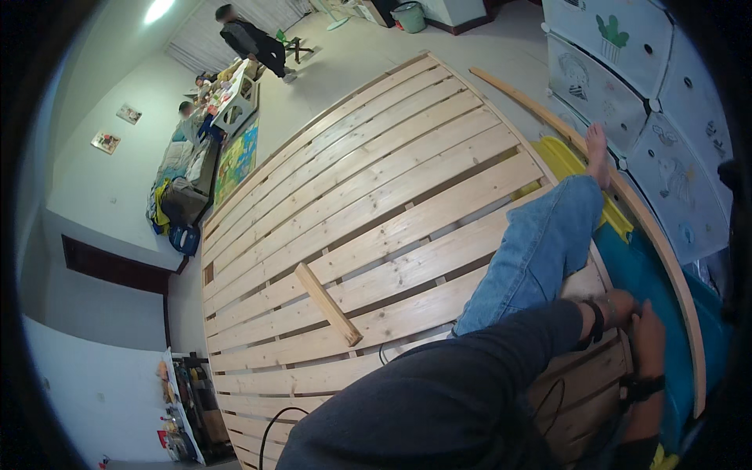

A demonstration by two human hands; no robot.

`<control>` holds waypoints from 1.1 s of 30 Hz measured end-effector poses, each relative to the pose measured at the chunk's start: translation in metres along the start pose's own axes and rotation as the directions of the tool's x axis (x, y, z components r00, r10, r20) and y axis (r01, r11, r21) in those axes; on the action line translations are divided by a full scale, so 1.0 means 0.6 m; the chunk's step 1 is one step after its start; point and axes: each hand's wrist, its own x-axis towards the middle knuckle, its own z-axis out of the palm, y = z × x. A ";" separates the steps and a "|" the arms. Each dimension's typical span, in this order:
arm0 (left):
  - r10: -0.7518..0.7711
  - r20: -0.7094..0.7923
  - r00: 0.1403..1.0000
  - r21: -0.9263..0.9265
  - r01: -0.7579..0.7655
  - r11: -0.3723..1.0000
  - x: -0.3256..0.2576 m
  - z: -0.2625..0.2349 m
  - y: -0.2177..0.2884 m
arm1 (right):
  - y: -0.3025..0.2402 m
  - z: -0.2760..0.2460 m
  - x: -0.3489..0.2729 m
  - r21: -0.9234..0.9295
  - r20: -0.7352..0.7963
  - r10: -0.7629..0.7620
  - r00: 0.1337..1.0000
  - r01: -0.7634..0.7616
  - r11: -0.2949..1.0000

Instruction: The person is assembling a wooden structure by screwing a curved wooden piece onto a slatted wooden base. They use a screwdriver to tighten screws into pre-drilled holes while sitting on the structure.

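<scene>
Both hands meet low at the right, by the outer edge of a slatted wooden bed frame (407, 235). My left hand (619, 305) is closed, with a dark band on its wrist. Right against it is my right hand (647, 333), its fingers bent together. Whatever lies between the fingers is hidden or too small to name. Just beyond them runs a long wooden rail (666, 251), which looks bowed and stands apart from the slats. My leg in blue jeans (533, 243) stretches over the slats, the bare foot near the rail.
A short wooden block (329, 305) lies across the slats. Teal bin (627, 258) and yellow plastic piece (560, 160) sit beside the frame. A printed panel cabinet (634, 102) stands at right. Dark cables (556, 407) lie near me. People (254, 43) are at the back left.
</scene>
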 end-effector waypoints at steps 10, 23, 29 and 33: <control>-0.002 -0.043 0.999 -0.035 0.001 0.999 -0.011 -0.015 -0.024 | -0.015 -0.010 0.006 -0.120 0.082 0.059 0.995 -0.048 0.992; 0.068 -0.144 0.987 0.091 -0.055 0.994 0.018 0.049 -0.013 | -0.006 -0.014 -0.015 0.235 0.075 0.242 0.967 -0.253 0.938; 0.020 -0.133 0.991 0.125 -0.003 0.992 0.024 0.038 -0.009 | 0.001 0.009 -0.018 -0.017 -0.151 0.057 0.987 -0.061 0.998; 0.159 0.238 0.958 0.279 -0.225 0.934 0.026 -0.002 -0.020 | 0.001 -0.009 -0.027 -0.062 0.107 -0.043 0.993 0.049 0.997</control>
